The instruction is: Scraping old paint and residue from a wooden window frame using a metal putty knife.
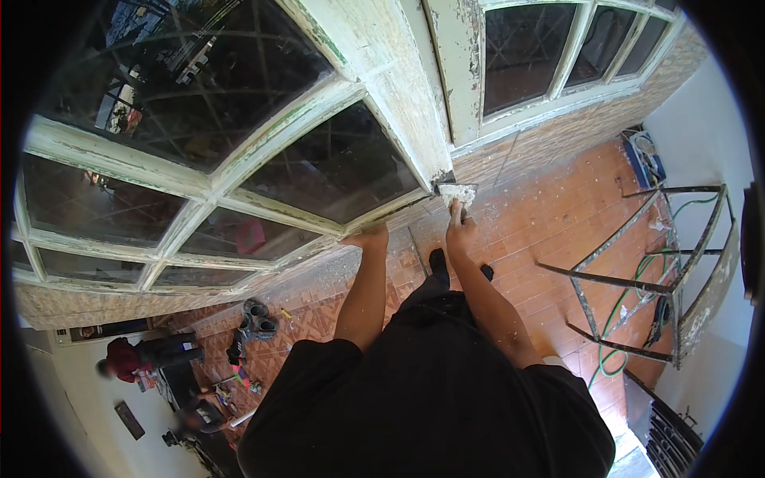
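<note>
My right hand (460,233) is closed round a paint scraper (458,193) whose wide blade is smeared white. The blade meets the lower corner of a window frame (402,131), close to a dark metal fitting (443,183). The frame's white paint is worn and patchy, with green and bare wood showing. My left hand (370,237) grips the bottom edge of the same frame, left of the scraper; its fingers are partly hidden there. Dark glass panes (335,163) fill the frame above both hands.
A second peeling window (470,80) stands at the upper right. Below it, pale flakes dot the orange tiled floor (550,199). On the right are a metal stand (621,279), a green hose (610,334) and a blue box (644,158). Two people (131,362) are at the lower left.
</note>
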`<state>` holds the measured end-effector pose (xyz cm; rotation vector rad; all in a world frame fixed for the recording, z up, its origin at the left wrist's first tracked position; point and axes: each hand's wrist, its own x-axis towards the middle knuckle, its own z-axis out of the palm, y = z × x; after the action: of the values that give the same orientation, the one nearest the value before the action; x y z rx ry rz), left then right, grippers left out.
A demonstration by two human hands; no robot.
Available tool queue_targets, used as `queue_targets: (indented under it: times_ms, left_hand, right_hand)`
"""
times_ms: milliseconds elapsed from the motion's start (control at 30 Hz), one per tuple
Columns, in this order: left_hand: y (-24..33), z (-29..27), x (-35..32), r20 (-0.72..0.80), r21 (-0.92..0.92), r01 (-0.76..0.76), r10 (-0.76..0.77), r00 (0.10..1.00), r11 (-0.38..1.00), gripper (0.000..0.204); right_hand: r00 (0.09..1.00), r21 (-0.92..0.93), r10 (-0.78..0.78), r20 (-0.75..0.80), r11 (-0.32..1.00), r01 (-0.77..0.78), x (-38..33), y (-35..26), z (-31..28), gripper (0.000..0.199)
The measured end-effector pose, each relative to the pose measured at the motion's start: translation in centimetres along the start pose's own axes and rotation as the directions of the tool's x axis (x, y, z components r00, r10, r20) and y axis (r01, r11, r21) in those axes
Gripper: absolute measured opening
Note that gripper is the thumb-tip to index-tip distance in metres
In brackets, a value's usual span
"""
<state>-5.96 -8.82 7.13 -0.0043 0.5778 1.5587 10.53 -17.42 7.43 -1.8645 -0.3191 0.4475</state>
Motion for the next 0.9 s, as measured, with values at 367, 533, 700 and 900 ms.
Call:
queue_targets:
  times_ms: [367,533,700,900]
  left_hand:
    - [1.2,1.3,-1.5,0.015,0.034,-0.126,0.126,0.992,0.991,0.093]
    - [0.7,2.3,-1.8,0.017,-0.022,-0.015,0.015,1.000,1.000,0.089]
    - [1.3,-0.8,-0.9,-0.114,-0.020,-0.046,0.043,0.993,0.999,0.090]
    - [2.1,-4.1,0.8,0.165,0.024,-0.071,0.066,0.984,0.997,0.091]
  right_hand:
    - [0.990,0.026,0.091,0.105,0.995,-0.095,-1.0,-4.9,-0.3,0.051]
    - [0.999,0.247,-0.011,0.037,0.969,0.001,-1.2,-2.2,-0.5,0.053]
    - [0.993,-0.034,-0.003,0.120,0.999,0.007,-1.1,-3.4,-0.5,0.053]
    - [0.996,-0.022,0.066,0.057,0.998,-0.065,-0.6,-3.6,0.1,0.057]
